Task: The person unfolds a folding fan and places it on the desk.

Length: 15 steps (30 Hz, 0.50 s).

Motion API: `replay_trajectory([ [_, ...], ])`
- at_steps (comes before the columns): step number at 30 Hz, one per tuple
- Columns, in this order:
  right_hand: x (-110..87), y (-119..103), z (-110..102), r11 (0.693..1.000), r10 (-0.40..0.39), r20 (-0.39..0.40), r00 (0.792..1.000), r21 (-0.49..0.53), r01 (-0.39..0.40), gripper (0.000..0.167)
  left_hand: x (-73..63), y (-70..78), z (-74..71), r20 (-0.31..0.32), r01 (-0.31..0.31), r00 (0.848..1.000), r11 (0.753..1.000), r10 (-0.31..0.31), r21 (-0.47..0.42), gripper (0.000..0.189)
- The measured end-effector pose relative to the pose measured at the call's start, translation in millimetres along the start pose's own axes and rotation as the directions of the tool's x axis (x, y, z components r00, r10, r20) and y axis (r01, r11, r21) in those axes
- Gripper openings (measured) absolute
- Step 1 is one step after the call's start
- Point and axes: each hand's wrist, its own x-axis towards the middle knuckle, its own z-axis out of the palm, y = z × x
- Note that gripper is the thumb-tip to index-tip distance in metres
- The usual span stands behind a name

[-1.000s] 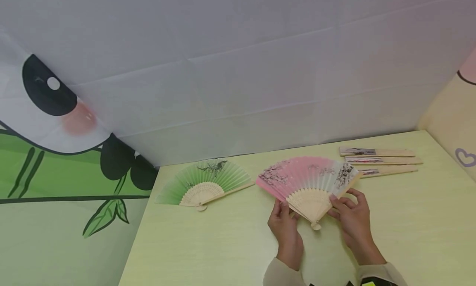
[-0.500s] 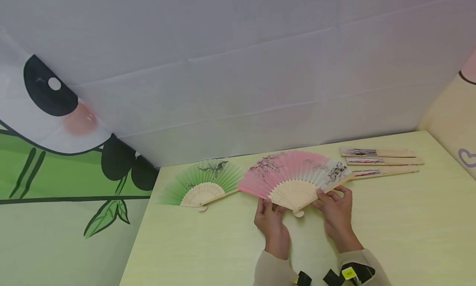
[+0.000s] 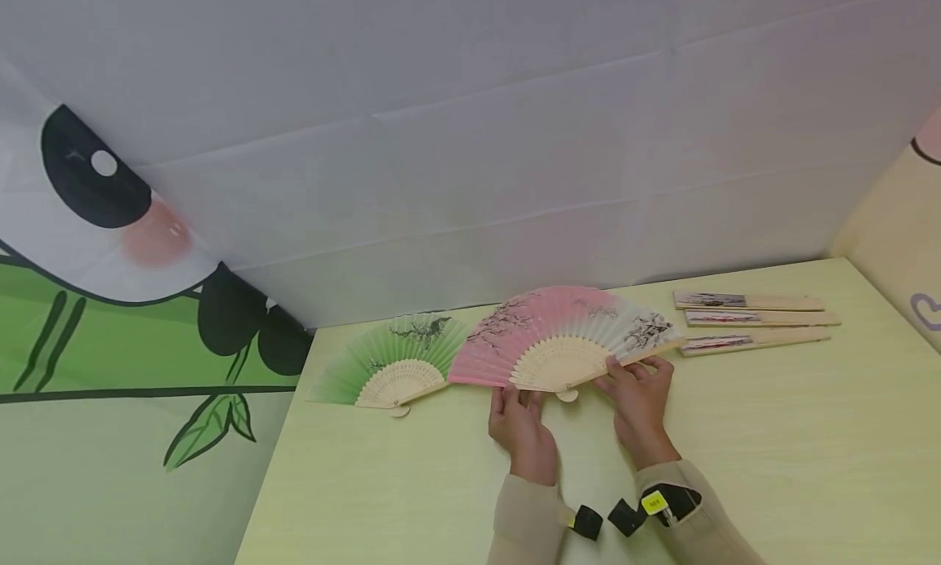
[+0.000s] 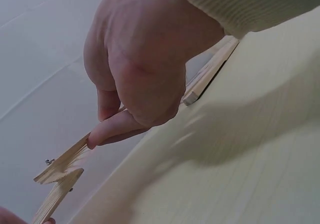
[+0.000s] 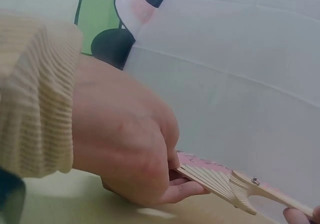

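A pink-and-white folding fan (image 3: 540,324) with dark blossom branches is spread wide above the table, its pivot towards me. My left hand (image 3: 524,438) pinches its left edge stick from below. My right hand (image 3: 641,402) pinches the right edge stick, thumb on top. In the left wrist view, the right hand (image 4: 140,64) grips the wooden ribs (image 4: 65,164). The right wrist view shows the left hand (image 5: 125,139) on the other end of the ribs (image 5: 212,181). An open green folding fan (image 3: 412,349) lies to the left, its right part covered by the pink one.
Three closed folding fans lie at the back right: a far one (image 3: 747,302), a middle one (image 3: 760,318) and a near one (image 3: 755,342). A pale sheet (image 3: 470,165) stands behind the yellow table (image 3: 772,451). A printed panel (image 3: 110,320) stands at the left.
Both hands have carried the pink fan left and farther back. It is spread wider and flatter, now covers more of the green fan, and has uncovered the nearest closed fan.
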Motion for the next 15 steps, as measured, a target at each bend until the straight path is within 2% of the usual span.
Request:
replay_trajectory([
  [10,12.4,3.5,6.2,0.997,0.016,-0.03,0.999,0.071,-0.014,0.045,8.3,-2.2,11.6,-0.055,-0.015,0.998,0.998,0.011,-0.067,0.027],
  [15,17.1,3.0,5.7,0.996,0.027,-0.039,0.999,0.091,-0.023,0.044,9.0,-1.5,17.2,-0.069,-0.011,0.998,0.999,0.007,-0.052,0.028],
])
